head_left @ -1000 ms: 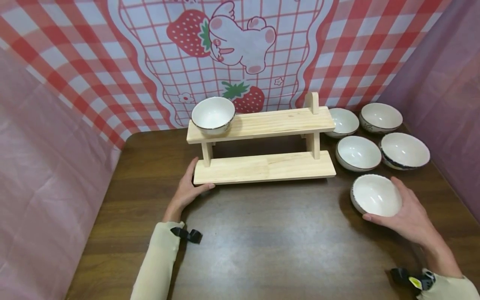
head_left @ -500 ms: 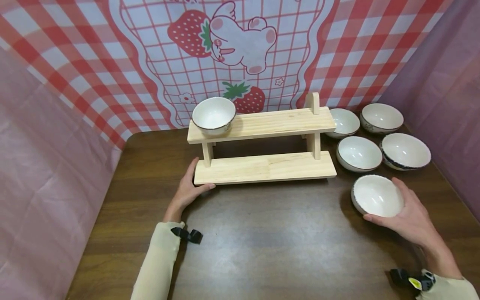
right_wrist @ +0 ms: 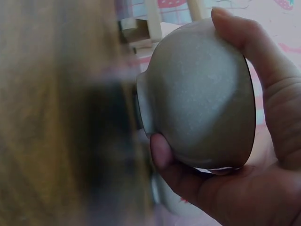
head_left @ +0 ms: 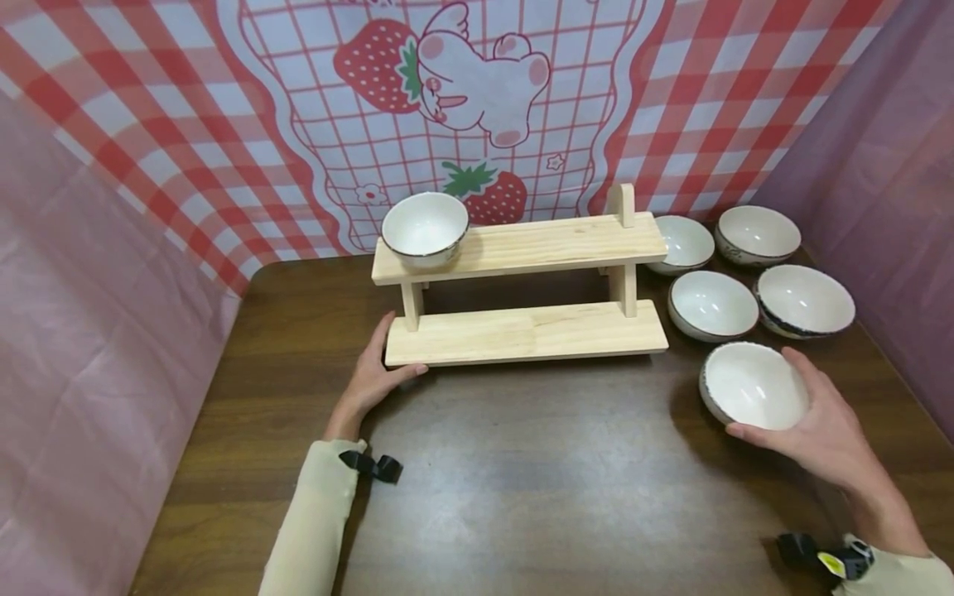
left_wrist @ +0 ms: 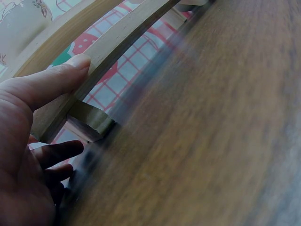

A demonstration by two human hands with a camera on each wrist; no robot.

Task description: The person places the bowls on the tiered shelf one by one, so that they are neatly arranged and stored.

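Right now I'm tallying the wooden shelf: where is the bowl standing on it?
In the head view, the dark-rimmed white bowl sits at the left end of the upper board, above the left hand.

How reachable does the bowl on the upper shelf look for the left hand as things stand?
Probably yes: the left hand holds the wooden rack at the same end as the bowl, and nothing visible blocks the way up; it would first need to let go.

The head view is bright and fairly sharp, with pale glare on the brown wood-grain tabletop [head_left: 477,488] and a soft shadow beside the held round white ceramic bowl [head_left: 753,385]. Both wrist views are dimmer, the tabletop blurred.
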